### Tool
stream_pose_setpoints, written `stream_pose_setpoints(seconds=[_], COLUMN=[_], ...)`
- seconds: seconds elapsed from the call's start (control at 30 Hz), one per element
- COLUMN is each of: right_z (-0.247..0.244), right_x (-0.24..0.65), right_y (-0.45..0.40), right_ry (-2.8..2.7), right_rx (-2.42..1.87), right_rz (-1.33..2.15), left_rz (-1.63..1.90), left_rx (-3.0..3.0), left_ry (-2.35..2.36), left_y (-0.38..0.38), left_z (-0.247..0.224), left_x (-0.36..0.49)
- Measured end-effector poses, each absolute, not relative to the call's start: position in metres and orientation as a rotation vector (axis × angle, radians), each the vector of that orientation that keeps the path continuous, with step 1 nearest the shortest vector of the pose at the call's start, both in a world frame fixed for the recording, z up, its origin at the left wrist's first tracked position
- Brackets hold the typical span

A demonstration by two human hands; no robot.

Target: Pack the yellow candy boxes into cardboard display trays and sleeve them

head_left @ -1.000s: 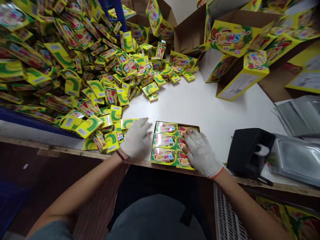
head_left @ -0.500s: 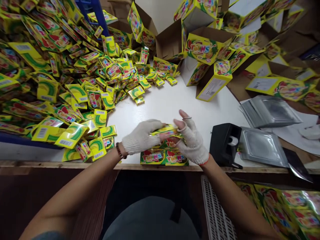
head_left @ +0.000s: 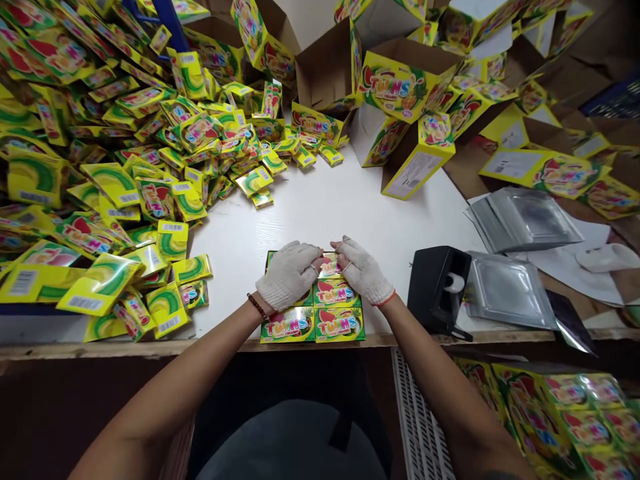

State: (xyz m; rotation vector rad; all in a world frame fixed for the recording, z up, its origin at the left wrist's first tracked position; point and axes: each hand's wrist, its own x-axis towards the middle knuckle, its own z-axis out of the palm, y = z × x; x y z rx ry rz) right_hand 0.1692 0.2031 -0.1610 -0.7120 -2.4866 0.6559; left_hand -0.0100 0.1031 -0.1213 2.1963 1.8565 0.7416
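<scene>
In the head view, small yellow-green Twins boxes [head_left: 340, 325] lie face up in two columns at the table's front edge. My left hand [head_left: 289, 277], in a white fingerless knit glove, rests over the left column and hides much of it. Its fingertips press the left end of the far-right box [head_left: 329, 265]. At that box's other end are the bent fingers of my right hand [head_left: 366, 275], gloved the same way. The box lies between the two hands, level with its neighbours.
A large heap of loose Twins boxes [head_left: 170, 193] covers the left side. Open display cartons [head_left: 400, 87] stand at the back. To the right are a black tape dispenser [head_left: 433, 290], clear plastic trays [head_left: 510, 293] and a stack of more trays [head_left: 530, 217].
Half a second ago the hands held a box tilted above the others. Now it lies flat in the far row, with both hands lowered onto it. The view has shifted slightly.
</scene>
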Motion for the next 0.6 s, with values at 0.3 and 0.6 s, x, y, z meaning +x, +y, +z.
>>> stream_pose_setpoints(seconds=[0.3, 0.6], right_z=[-0.149, -0.15], right_x=[0.16, 0.218], right_y=[0.203, 0.212], right_ry=[-2.742, -1.902], right_rx=[-0.895, -1.013], right_rz=[0.56, 0.832], left_rz=[0.288, 0.134], left_rx=[2.348, 2.606], left_ry=[1.933, 1.76], left_y=[0.11, 0.068], left_z=[-0.108, -0.097], left_x=[0.0, 0.031])
